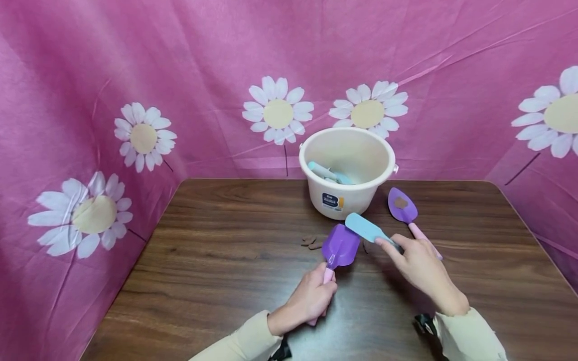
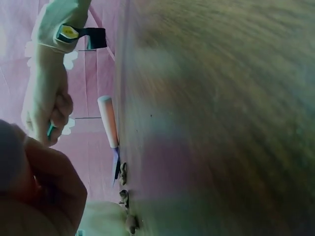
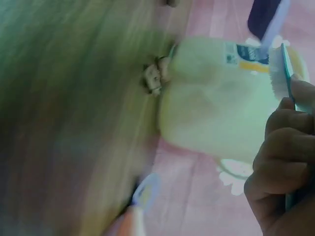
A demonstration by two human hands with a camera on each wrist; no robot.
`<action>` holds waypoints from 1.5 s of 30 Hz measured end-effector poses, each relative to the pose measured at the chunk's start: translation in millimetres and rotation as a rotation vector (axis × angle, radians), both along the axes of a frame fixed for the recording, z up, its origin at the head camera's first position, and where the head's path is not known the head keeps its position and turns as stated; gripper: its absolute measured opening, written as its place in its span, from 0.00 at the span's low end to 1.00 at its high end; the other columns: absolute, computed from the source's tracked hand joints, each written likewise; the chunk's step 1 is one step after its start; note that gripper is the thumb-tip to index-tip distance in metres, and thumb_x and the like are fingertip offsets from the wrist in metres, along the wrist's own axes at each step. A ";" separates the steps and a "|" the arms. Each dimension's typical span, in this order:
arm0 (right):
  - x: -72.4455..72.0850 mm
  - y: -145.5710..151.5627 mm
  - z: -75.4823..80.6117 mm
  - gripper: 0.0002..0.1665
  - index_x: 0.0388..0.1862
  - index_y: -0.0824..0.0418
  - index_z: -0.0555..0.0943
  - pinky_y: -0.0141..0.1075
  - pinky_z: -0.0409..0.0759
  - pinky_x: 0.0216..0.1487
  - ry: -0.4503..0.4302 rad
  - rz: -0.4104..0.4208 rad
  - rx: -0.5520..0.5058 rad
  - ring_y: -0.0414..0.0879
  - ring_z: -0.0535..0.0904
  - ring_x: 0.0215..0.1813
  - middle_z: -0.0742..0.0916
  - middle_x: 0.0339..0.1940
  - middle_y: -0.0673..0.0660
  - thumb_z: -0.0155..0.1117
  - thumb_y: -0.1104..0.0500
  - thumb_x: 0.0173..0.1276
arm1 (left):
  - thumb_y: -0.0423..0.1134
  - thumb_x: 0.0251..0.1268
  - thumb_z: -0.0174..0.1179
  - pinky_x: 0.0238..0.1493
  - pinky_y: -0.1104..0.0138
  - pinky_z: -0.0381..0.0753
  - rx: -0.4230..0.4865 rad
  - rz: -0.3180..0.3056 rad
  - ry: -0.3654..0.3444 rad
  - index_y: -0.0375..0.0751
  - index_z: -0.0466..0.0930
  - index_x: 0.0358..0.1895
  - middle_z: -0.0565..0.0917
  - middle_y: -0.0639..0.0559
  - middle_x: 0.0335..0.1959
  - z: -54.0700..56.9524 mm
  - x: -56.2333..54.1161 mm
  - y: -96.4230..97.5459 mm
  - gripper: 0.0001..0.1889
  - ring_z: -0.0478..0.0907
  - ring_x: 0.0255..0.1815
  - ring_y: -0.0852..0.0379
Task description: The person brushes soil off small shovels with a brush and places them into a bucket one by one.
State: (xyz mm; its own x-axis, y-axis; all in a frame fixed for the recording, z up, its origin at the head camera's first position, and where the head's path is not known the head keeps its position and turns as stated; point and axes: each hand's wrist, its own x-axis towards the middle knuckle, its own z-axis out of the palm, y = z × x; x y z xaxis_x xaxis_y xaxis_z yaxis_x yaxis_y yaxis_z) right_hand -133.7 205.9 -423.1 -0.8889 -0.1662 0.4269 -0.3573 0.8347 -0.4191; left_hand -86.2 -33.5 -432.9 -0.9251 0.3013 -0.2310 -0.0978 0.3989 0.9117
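My left hand [image 1: 308, 296] grips the pink handle of a purple scoop [image 1: 341, 244], which is held over the table in front of the bucket. In my right hand [image 1: 420, 265] is a light blue brush [image 1: 363, 228]; its white bristles [image 3: 278, 73] show in the right wrist view. The brush head overlaps the scoop's far right edge in the head view. Several small brown pieces [image 1: 311, 243] lie on the table just left of the scoop. Both hands' fingers are curled round their handles.
A cream bucket [image 1: 341, 198] stands at the back of the wooden table [image 1: 203, 260], with light blue tools [image 1: 322, 171] inside. Right of it lies a purple trowel [image 1: 408, 213] with a pink handle and a brown piece [image 1: 400, 202] on its blade. A pink flowered cloth [image 1: 212, 60] hangs behind.
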 end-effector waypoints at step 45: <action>10.8 -13.1 21.3 0.15 0.20 0.47 0.73 0.28 0.77 0.51 0.082 0.155 -0.021 0.29 0.55 0.16 0.61 0.13 0.37 0.69 0.53 0.61 | 0.35 0.62 0.54 0.00 0.65 0.67 0.060 0.056 0.003 0.42 0.69 0.37 0.69 0.56 0.12 -0.4 0.3 1.0 0.04 0.64 0.03 0.63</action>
State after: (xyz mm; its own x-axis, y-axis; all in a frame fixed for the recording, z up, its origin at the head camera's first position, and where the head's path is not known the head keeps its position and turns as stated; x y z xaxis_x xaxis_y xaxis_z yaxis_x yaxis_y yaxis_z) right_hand -122.9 192.8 -401.8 -0.8156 -0.2888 0.5014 -0.5145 0.7586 -0.3999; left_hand -86.0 -32.5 -433.3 -0.9415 0.2625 -0.2116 -0.1160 0.3372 0.9343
